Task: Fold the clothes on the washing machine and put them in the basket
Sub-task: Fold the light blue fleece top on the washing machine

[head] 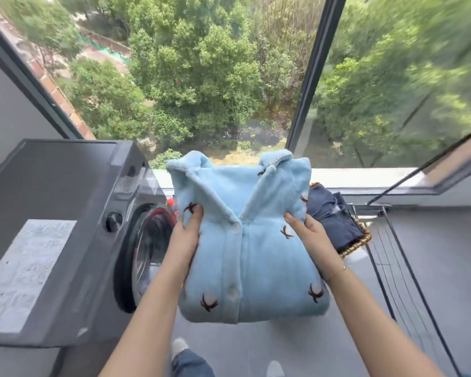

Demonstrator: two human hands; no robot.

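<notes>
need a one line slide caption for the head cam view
Both hands, left and right, carry a folded light-blue fleece top from the washing machine toward the basket.

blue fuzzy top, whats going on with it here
A person holds the folded light blue fleece top in the air with both hands, the left hand and right hand gripping its sides. The washing machine stands to the left. To the right, a woven basket already holds dark blue clothes; the top is not yet in it.
</notes>
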